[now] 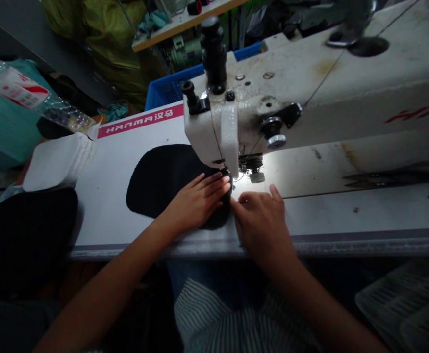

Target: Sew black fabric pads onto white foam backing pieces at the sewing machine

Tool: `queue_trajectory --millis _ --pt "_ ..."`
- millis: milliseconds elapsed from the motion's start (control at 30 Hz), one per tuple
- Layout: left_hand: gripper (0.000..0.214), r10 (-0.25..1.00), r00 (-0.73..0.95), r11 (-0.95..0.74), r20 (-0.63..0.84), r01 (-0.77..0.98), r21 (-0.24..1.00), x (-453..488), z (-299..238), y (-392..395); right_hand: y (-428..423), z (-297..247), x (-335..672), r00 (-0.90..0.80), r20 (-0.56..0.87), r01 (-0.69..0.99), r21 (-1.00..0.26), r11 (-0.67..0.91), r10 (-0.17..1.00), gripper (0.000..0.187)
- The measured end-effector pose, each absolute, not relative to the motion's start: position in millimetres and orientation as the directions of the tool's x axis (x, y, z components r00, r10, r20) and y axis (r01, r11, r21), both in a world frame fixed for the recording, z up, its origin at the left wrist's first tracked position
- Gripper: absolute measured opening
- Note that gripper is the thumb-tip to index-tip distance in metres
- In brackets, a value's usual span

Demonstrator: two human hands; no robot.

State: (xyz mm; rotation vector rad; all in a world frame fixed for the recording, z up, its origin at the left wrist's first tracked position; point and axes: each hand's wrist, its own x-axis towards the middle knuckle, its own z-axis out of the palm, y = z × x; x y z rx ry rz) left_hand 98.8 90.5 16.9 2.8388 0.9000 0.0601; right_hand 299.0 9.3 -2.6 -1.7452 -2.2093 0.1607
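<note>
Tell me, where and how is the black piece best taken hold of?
Probably pinch the black piece by its rounded left edge, from the left: that end lies flat and uncovered, while the left hand rests on the right end.

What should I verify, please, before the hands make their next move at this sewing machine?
1. Black cloth flat on the table: ok, with its right end by the head of the sewing machine.
2. Left hand steadying the cloth: ok, laid over its right part.
3. Right hand gripping the edge: cannot tell; it is at the right edge, but a pinch is not visible.
4. Fingertips clear of the needle: cannot tell; the left ones are close under the machine's head, the needle unclear.
5. Dark tool apart from the cloth: ok, off to the right.
</note>
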Motion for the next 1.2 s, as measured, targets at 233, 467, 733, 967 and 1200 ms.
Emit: queue_trajectory --millis 233,467,733,967,1200 --pt "0.042 0.607 0.790 -0.791 0.079 0.593 0.152 104 10 97 19 -4 299 -0.179 0.183 0.931 -0.285 0.227 0.967 0.030" --pt "0.037 0.708 0.679 -0.706 0.193 0.688 0.168 113 0 109 27 -3 302 -0.187 0.192 0.926 -0.292 0.238 0.963 0.029" --pt "0.043 0.558 0.823 -0.818 0.102 0.526 0.233 98 8 107 4 -9 299 -0.279 0.272 0.887 -0.294 0.355 0.921 0.027" --pt "0.046 0.542 0.840 -0.825 0.016 0.529 0.201 92 11 109 1 -9 300 -0.294 0.260 0.890 -0.275 0.363 0.920 0.028" --pt "0.043 0.572 0.811 -0.815 0.126 0.543 0.204 96 4 111 10 -10 301 -0.296 0.282 0.886 -0.276 0.373 0.912 0.028"
